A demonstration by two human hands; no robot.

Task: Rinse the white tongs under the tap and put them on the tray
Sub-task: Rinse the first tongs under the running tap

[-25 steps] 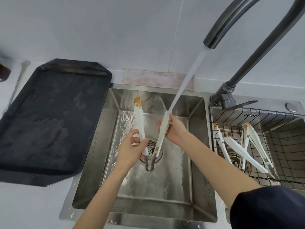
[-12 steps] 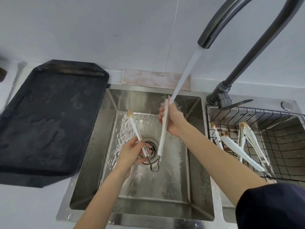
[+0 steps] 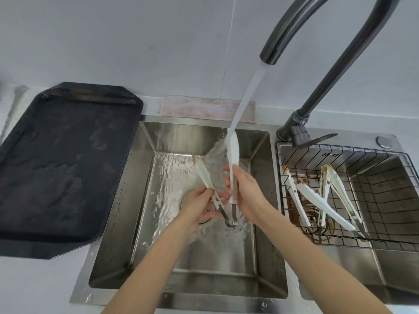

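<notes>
White tongs (image 3: 233,152) with a metal hinge are spread open over the steel sink (image 3: 263,257). My right hand (image 3: 246,192) grips the right arm, whose tip stands in the water stream from the dark tap (image 3: 269,55). My left hand (image 3: 198,206) pinches the left arm, whose tip carries brown residue. The hinge hangs low between both hands, above the drain. The black tray (image 3: 63,168) lies on the counter to the left of the sink, with nothing on it.
A wire basket (image 3: 385,200) in the right basin holds several soiled white tongs (image 3: 317,200). The tap's lever (image 3: 317,139) sticks out over the basket's back edge. A pinkish cloth (image 3: 204,107) lies behind the sink against the wall.
My right hand has slid down its tong arm, leaving the tip bare under the stream. My left hand has moved toward the right, narrowing the spread; water now splashes wider.
</notes>
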